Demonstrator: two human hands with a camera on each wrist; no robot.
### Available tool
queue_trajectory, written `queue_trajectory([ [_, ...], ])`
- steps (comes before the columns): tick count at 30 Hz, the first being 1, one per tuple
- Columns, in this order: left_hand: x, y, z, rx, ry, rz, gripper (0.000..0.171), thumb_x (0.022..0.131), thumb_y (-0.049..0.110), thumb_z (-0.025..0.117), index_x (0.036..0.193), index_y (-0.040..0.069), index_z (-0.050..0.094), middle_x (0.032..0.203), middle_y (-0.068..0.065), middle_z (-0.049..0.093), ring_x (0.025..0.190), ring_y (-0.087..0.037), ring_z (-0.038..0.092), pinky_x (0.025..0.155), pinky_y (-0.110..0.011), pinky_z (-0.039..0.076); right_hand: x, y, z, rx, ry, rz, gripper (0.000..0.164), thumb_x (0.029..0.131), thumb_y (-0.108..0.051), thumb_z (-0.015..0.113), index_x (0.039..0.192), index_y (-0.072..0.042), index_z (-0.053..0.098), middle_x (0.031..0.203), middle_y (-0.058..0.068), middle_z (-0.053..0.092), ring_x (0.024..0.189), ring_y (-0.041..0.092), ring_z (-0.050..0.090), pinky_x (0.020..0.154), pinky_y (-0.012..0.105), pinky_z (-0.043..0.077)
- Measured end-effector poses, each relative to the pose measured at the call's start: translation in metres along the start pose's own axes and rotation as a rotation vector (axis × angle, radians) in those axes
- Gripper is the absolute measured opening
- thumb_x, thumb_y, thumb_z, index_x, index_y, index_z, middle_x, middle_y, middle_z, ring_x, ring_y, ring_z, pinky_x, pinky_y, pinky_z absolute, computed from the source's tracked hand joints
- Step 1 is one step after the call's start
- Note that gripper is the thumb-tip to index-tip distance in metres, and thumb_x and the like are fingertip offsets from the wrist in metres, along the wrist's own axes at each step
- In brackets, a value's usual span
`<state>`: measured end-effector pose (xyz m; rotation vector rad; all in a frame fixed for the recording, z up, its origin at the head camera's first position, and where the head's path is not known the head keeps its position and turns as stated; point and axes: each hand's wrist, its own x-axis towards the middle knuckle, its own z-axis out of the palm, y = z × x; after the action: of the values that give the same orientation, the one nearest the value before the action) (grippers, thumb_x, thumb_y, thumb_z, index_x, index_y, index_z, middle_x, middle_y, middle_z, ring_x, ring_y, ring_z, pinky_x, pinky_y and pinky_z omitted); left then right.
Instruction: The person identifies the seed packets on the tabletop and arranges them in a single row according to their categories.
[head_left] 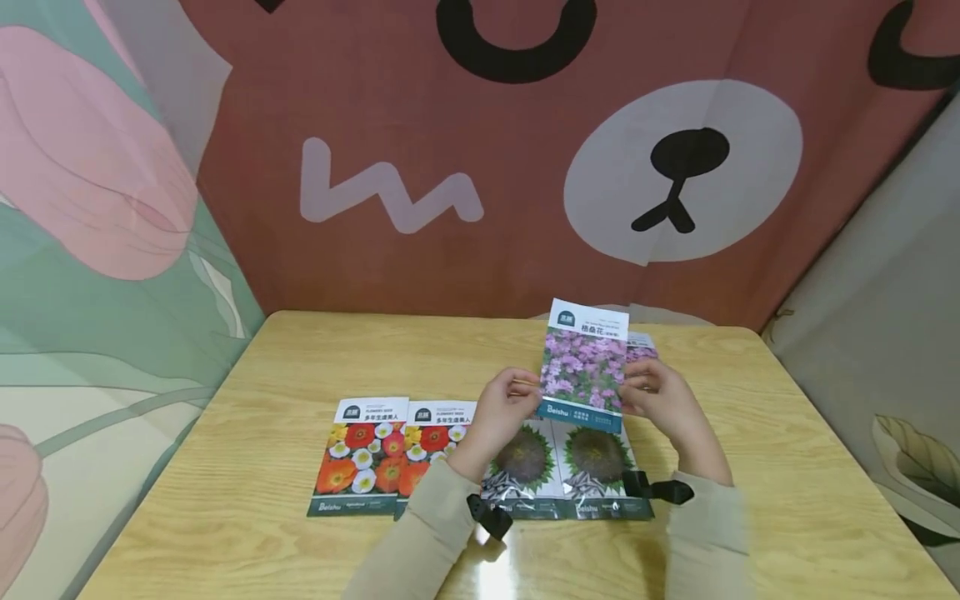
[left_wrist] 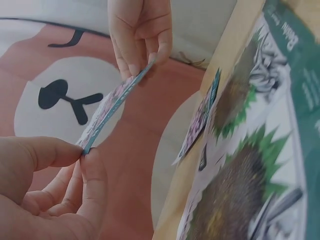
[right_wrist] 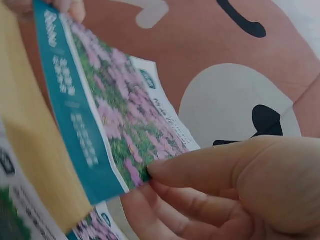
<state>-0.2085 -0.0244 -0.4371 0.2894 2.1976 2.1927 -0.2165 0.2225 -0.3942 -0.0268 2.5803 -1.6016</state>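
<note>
A seed packet with pink flowers (head_left: 582, 367) is held up by both hands above the table, its front facing the head camera. My left hand (head_left: 497, 417) pinches its lower left edge between thumb and fingers. On the opposite edge, my right hand (head_left: 663, 402) pinches it the same way, thumb (right_wrist: 200, 167) on the printed face. Behind the right fingers lies another pink-flower packet (head_left: 642, 342), mostly covered in the head view. Below the held packet, two sunflower seed packets (head_left: 521, 467) (head_left: 600, 467) lie side by side, their tops partly hidden.
To the left on the wooden table (head_left: 225, 467) are two packets with red and white poppies (head_left: 360, 458) (head_left: 431, 442), the second partly behind the left forearm. A curtain with a bear face (head_left: 510, 208) hangs behind the table. Black straps (head_left: 489, 517) circle the wrists.
</note>
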Motion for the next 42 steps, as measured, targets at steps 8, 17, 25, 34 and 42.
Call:
queue_trajectory([
  [8, -0.003, 0.000, 0.025, -0.049, -0.010, -0.043, 0.019, 0.094, 0.000, 0.064, 0.111, -0.006, 0.063, 0.096, -0.015, 0.069, 0.079, -0.018, 0.068, 0.072, -0.030, 0.060, -0.008, 0.020, -0.028, -0.011, -0.082, -0.039, 0.052, 0.101, -0.003, 0.060, 0.147, 0.007, 0.037, 0.103, 0.019, 0.065, 0.089, 0.019, 0.068, 0.083, 0.043, 0.060],
  [17, -0.008, -0.007, 0.048, -0.100, -0.020, -0.109, 0.016, 0.093, 0.002, 0.065, 0.109, -0.001, 0.064, 0.093, -0.008, 0.068, 0.071, -0.011, 0.065, 0.073, -0.036, 0.061, -0.008, 0.031, -0.047, -0.029, -0.103, -0.043, 0.058, 0.102, -0.006, 0.059, 0.152, 0.008, 0.032, 0.108, 0.022, 0.062, 0.091, 0.015, 0.068, 0.083, 0.040, 0.061],
  [25, -0.014, -0.010, 0.074, -0.108, -0.032, -0.144, 0.013, 0.093, 0.002, 0.067, 0.106, 0.003, 0.067, 0.087, -0.002, 0.065, 0.068, -0.010, 0.064, 0.074, -0.041, 0.062, -0.010, 0.040, -0.066, -0.073, -0.048, 0.000, 0.059, 0.103, -0.006, 0.056, 0.154, 0.009, 0.028, 0.118, 0.029, 0.057, 0.090, 0.009, 0.066, 0.080, 0.032, 0.060],
  [34, -0.021, -0.013, 0.092, -0.107, -0.070, -0.171, 0.011, 0.093, 0.000, 0.066, 0.105, 0.002, 0.066, 0.086, -0.001, 0.065, 0.067, -0.009, 0.064, 0.071, -0.037, 0.062, -0.012, 0.045, -0.078, -0.094, 0.012, 0.073, 0.056, 0.104, -0.006, 0.053, 0.152, 0.011, 0.028, 0.121, 0.029, 0.055, 0.087, 0.007, 0.064, 0.080, 0.032, 0.060],
  [42, -0.029, -0.018, 0.109, -0.093, -0.062, -0.222, 0.010, 0.092, 0.000, 0.068, 0.099, 0.007, 0.066, 0.081, 0.002, 0.065, 0.062, -0.009, 0.064, 0.064, -0.030, 0.060, -0.013, 0.050, -0.085, -0.124, 0.033, 0.135, 0.051, 0.103, -0.001, 0.051, 0.149, 0.014, 0.032, 0.115, 0.027, 0.057, 0.085, 0.009, 0.063, 0.075, 0.027, 0.060],
])
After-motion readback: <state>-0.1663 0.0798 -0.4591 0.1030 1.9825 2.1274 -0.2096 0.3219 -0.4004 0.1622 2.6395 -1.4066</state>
